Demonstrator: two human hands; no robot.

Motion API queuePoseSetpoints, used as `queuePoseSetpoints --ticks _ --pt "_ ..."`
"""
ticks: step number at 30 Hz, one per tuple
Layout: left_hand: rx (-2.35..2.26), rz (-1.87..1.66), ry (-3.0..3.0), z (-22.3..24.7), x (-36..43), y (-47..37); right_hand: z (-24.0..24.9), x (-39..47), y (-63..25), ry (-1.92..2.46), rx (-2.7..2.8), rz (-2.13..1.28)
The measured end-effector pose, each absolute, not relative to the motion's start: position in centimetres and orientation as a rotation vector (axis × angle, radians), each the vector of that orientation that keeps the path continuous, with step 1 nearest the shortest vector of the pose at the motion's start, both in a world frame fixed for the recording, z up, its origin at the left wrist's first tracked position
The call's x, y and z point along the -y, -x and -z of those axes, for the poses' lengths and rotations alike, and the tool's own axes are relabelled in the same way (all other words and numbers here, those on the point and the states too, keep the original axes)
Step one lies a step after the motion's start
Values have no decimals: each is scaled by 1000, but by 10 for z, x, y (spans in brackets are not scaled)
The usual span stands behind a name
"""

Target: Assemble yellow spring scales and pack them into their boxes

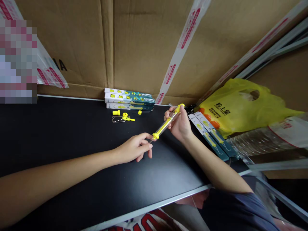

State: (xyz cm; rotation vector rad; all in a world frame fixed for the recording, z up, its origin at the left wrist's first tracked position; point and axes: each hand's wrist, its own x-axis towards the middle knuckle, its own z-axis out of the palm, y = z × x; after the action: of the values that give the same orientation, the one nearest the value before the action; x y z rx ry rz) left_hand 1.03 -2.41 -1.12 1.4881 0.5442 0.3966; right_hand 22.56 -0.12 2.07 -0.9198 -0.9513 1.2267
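My right hand (181, 123) is closed around the upper part of a tubular spring scale (165, 125), which has a clear tube and yellow fittings. The scale slants, its lower end pointing down and left towards me. At that end, a thin wire hook (151, 140) sits between the thumb and index finger of my left hand (137, 147); the other fingers are loosely curled. Farther back on the table lie a yellow cap (116, 113), a yellow ring (125, 114), a small yellow plug (139, 112), a bent wire hook (117, 119) and a slim yellow piece (129, 119).
Spring scale boxes (130, 98) are stacked at the back of the black table (72, 134), against a large cardboard carton (144, 41). More boxes (211, 136) lie at the right, by a yellow plastic bag (231, 109) and clear plastic bottles (255, 140).
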Motion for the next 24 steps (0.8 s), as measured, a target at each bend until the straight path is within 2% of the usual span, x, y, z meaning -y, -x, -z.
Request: queuePoseSetpoints --ticks 10,24 --pt "-505 -391 -1446 11 24 -8 -20 -11 -244 938 825 -1159" --pt "-519 -248 -1486 7 24 -7 -19 -7 -236 966 949 -1106"
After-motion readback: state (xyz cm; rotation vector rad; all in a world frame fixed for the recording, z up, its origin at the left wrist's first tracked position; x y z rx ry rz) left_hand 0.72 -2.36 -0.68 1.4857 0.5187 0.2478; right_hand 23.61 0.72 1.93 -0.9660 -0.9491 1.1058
